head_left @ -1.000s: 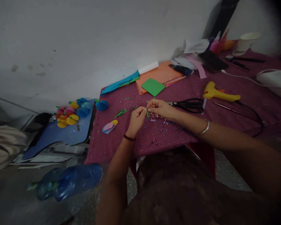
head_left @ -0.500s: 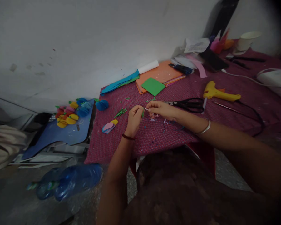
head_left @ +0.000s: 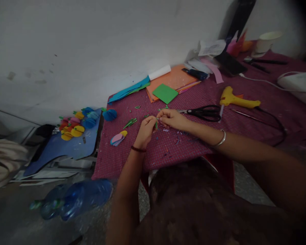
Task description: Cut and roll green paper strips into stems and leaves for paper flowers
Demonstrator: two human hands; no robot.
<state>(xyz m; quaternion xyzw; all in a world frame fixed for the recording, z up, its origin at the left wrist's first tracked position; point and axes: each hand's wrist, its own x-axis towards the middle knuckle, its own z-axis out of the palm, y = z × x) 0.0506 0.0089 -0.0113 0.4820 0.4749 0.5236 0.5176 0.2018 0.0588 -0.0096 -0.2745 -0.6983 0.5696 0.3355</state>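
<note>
My left hand (head_left: 146,131) is closed in a pinch on a small green paper piece (head_left: 156,125) above the cloth-covered table (head_left: 153,156). Close beside it, my right hand (head_left: 172,119) is also closed, its fingertips meeting those of the left around something thin and too small to make out. Black-handled scissors (head_left: 204,112) lie just behind my right wrist. Green paper strips (head_left: 130,123) and a small stack of coloured paper petals (head_left: 118,138) rest left of my hands. Thin paper scraps (head_left: 178,137) are scattered below my right hand.
Behind my hands lie a green square (head_left: 165,93), orange sheets (head_left: 174,80) and blue strips (head_left: 130,90). A yellow glue gun (head_left: 238,99) with a cable and a phone (head_left: 228,63) are at right. Paper fruits (head_left: 76,131) sit on a blue board (head_left: 63,149); bottles (head_left: 86,197) lie on the floor.
The view has shifted slightly. My fingertips have come closer together, and the white sliver between them shows less; the green piece shows a little more below my left fingers.
</note>
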